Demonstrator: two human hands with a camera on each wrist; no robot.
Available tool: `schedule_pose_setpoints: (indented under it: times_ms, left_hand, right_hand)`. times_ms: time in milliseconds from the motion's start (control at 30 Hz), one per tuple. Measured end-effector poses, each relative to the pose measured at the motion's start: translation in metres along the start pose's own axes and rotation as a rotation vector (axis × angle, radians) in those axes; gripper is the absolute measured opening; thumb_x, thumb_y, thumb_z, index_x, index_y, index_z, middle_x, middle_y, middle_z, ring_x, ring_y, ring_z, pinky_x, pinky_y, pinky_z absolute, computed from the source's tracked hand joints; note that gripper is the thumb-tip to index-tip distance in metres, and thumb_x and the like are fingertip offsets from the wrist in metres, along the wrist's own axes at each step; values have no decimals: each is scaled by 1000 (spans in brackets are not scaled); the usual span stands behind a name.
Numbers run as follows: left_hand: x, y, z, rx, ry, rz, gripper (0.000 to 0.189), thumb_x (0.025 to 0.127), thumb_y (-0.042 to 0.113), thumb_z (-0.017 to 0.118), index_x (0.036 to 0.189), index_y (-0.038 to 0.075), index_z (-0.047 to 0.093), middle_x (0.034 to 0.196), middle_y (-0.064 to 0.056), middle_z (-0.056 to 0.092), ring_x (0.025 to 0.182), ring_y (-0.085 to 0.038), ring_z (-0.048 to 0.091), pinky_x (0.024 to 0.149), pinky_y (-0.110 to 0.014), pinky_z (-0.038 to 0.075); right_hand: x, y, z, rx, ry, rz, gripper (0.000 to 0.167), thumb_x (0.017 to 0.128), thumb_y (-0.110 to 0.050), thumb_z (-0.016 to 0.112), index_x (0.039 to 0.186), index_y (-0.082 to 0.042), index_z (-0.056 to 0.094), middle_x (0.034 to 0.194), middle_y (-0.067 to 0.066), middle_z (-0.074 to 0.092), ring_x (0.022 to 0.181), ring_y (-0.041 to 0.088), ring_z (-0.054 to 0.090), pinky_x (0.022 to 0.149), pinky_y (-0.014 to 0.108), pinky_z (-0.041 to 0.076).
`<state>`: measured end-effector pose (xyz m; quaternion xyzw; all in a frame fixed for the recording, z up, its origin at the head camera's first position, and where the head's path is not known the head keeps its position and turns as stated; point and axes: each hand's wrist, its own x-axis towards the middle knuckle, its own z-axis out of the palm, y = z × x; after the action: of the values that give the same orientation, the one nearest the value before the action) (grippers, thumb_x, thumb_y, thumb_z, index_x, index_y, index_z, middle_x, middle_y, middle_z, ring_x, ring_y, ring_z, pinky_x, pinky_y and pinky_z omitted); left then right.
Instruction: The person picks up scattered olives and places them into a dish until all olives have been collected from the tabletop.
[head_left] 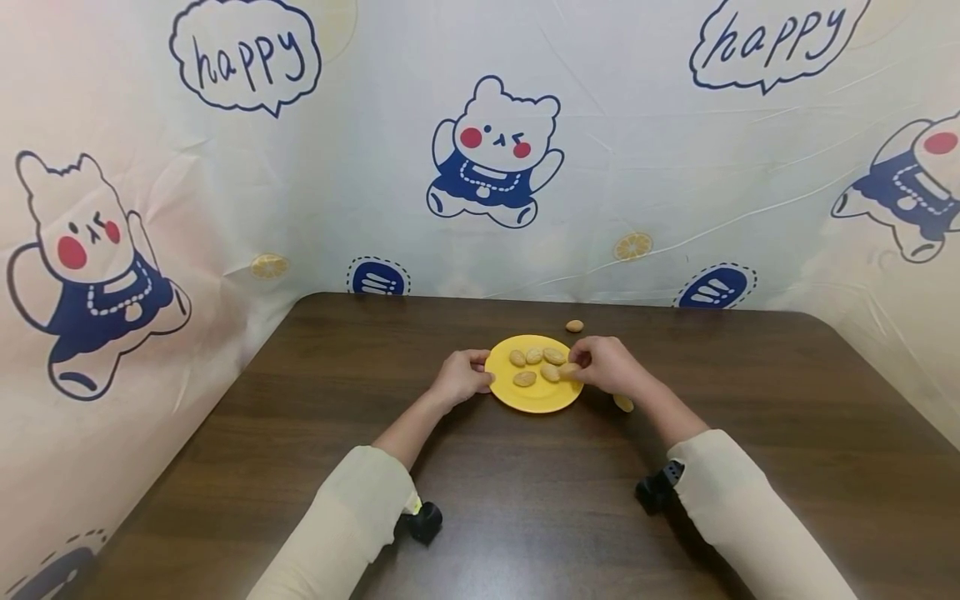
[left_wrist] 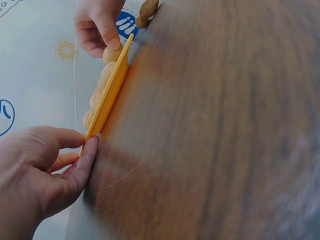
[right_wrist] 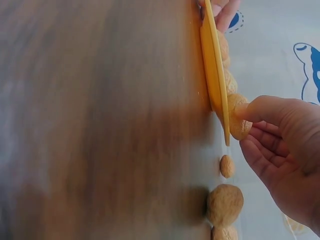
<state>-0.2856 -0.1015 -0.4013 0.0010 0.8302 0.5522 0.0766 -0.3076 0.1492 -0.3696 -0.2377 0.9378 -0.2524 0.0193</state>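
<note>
A round yellow plate (head_left: 536,402) lies on the table with several oval, tan, wrinkled nuts in their shells (head_left: 524,378) on it. My left hand (head_left: 460,379) holds the plate's left rim between thumb and fingers, as the left wrist view confirms. At the opposite rim, my right hand (head_left: 611,364) pinches another nut (right_wrist: 239,117) between thumb and fingertips, right at the plate's edge. One loose nut (head_left: 574,326) sits on the table behind the plate. Another loose nut (head_left: 623,402) lies beneath the right wrist, partly covered by it.
The dark brown wooden table (head_left: 517,500) extends around the plate on all sides. Behind it hangs a pale printed cloth (head_left: 637,150) with cartoon bears. A small black camera (head_left: 425,523) is worn at the left cuff, and another black camera (head_left: 656,492) at the right.
</note>
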Motion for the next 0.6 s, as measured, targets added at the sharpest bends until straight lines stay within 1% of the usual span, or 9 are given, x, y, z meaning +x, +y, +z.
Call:
schedule_pose_setpoints:
  times_ms: [167,333,600]
  left_hand:
    - [-1,0,1,1,0,16,49,85,-3,60,132,-4,46,109,-15,54,90,-21,56,68,-24,55]
    - [-1,1,1,3,2,18,49,85,-3,60,132,-4,46,109,-15,54,90,-20,56,67,-24,55]
    - [-1,1,1,-3,-4,14,49,85,-3,61,132,-4,46,110,-15,54,91,-21,56,68,-25,55]
  right_hand:
    - [5,-1,4,-18,-8,-20,13,77,-7,72,88,-5,66,80,3,60,74,16,54,62,28,49]
    - [9,-4,7,-43,-13,-25,12,78,-7,71,89,-5,67,81,2,61,74,16,54,65,28,50]
    - [14,-8,11,-50,-25,6,13,79,-8,71,91,-5,68,81,2,61,75,16,54,65,28,50]
